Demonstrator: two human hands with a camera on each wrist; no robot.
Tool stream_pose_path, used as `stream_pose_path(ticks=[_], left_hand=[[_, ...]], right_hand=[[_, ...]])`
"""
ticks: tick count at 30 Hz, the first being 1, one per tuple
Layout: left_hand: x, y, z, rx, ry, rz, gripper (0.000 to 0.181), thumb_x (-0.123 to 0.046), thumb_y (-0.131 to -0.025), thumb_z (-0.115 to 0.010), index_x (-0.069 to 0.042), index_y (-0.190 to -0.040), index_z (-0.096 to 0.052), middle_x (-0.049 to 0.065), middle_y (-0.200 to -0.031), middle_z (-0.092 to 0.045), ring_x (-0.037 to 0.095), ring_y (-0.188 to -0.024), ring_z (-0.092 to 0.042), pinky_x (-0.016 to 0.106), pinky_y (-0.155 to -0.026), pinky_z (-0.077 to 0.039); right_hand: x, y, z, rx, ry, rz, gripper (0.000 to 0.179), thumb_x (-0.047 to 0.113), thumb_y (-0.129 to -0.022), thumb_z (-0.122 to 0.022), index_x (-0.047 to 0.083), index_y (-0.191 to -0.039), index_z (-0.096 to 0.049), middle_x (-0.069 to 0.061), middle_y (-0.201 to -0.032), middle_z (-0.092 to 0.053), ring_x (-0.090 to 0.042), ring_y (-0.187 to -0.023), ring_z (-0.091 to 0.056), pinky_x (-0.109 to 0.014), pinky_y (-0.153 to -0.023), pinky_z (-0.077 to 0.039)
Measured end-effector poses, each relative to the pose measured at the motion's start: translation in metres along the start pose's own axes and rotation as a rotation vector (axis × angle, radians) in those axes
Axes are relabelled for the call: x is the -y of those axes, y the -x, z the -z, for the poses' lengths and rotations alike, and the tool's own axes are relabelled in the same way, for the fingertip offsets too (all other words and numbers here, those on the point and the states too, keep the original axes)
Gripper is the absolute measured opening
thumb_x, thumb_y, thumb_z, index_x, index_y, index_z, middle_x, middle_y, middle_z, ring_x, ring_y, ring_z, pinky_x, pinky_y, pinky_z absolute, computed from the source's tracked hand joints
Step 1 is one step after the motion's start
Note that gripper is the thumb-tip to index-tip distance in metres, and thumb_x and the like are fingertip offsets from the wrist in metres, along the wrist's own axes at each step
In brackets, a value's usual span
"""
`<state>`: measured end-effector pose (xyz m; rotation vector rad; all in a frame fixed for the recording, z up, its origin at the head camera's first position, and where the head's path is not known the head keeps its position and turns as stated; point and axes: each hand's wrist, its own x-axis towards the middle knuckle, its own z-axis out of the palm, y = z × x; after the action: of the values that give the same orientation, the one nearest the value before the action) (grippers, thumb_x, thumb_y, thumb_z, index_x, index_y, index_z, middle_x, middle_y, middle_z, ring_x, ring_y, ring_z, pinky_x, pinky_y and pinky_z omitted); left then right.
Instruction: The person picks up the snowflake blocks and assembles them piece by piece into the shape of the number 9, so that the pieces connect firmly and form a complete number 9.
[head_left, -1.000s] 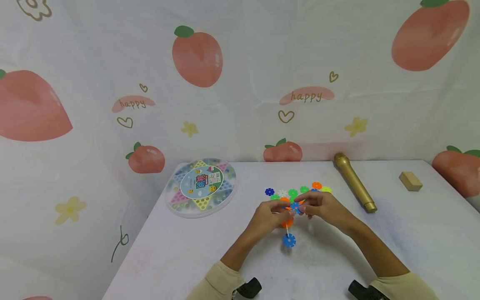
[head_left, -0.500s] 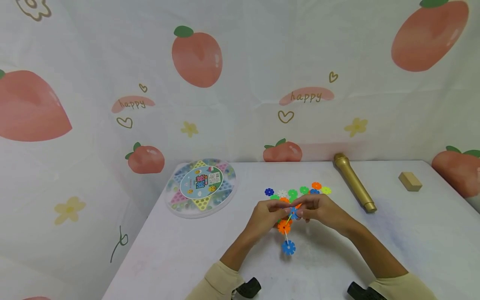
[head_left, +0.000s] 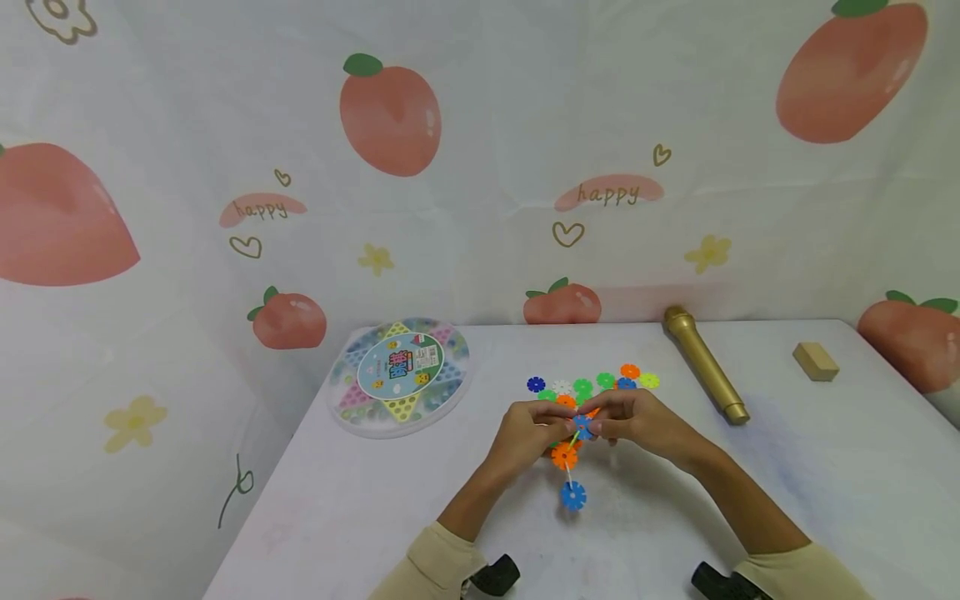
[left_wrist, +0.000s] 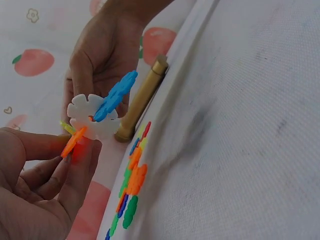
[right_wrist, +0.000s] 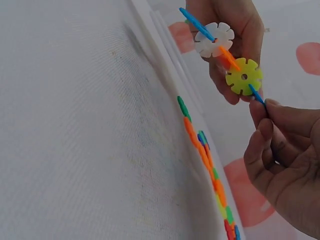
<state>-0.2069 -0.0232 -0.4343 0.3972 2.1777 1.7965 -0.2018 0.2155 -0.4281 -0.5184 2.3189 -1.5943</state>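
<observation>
Both hands hold a short chain of slotted plastic snowflake discs above the table. The chain has a blue end disc (head_left: 573,496), a white disc (left_wrist: 85,112), an orange disc (head_left: 565,455), a yellow disc (right_wrist: 244,76) and another blue disc (head_left: 582,427). My left hand (head_left: 525,433) pinches the chain about the orange and yellow discs, its fingertips partly hidden behind them. Between thumb and forefinger, my right hand (head_left: 648,425) grips the upper blue disc, whose edge sits at a slot of the yellow one. The other blue disc hangs toward the person.
Several loose discs in green, orange, blue, white and yellow lie behind the hands, among them a yellow-green disc (head_left: 649,381). A round Chinese checkers box (head_left: 345,408) lies at the left. A gold microphone (head_left: 705,362) and a wooden block (head_left: 817,362) are at the right.
The held chain has tilted and shifted slightly down and left, so the orange and yellow discs show more. Both hands keep their hold, and the right fingers have moved slightly lower.
</observation>
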Motion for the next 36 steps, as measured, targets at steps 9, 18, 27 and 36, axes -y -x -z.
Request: stream_pose_path(ticks=[9,18,27,36], left_hand=[[0.001,-0.001,0.002,-0.028,0.001,0.008,0.019,-0.018,-0.099,-0.074,-0.011,-0.115,-0.081,0.001,-0.101,-0.077,0.012,-0.085,-0.074,0.028,-0.069,-0.062],[-0.005,0.0,0.005,-0.054,0.001,0.014,0.02,-0.017,-0.098,-0.074,-0.013,-0.116,-0.082,0.0,-0.101,-0.077,0.011,-0.086,-0.071,0.025,-0.068,-0.059],[-0.004,0.0,0.006,-0.048,0.011,0.011,0.021,-0.016,-0.1,-0.073,-0.011,-0.118,-0.082,0.006,-0.108,-0.078,0.012,-0.086,-0.069,0.025,-0.066,-0.057],[-0.003,-0.002,0.01,-0.043,-0.008,0.002,0.022,-0.015,-0.1,-0.071,-0.013,-0.12,-0.081,0.003,-0.1,-0.073,0.021,-0.09,-0.069,0.025,-0.064,-0.057]], right_hand=[[0.0,0.001,0.012,-0.081,0.015,-0.041,0.035,0.018,-0.101,-0.07,-0.002,-0.13,-0.069,-0.02,-0.105,-0.075,-0.039,-0.094,-0.069,-0.037,-0.076,-0.059],[-0.009,0.003,0.033,-0.191,0.034,-0.067,0.043,0.022,-0.102,-0.071,-0.006,-0.133,-0.066,-0.026,-0.117,-0.072,-0.039,-0.093,-0.073,-0.037,-0.081,-0.061],[-0.017,0.001,0.039,-0.186,0.062,-0.083,0.039,0.016,-0.101,-0.071,-0.004,-0.133,-0.066,-0.015,-0.112,-0.072,-0.026,-0.093,-0.073,-0.035,-0.078,-0.061],[-0.027,-0.002,0.049,-0.159,0.188,-0.078,0.038,0.002,-0.095,-0.071,-0.008,-0.131,-0.067,-0.015,-0.108,-0.073,-0.023,-0.096,-0.067,-0.026,-0.076,-0.059]])
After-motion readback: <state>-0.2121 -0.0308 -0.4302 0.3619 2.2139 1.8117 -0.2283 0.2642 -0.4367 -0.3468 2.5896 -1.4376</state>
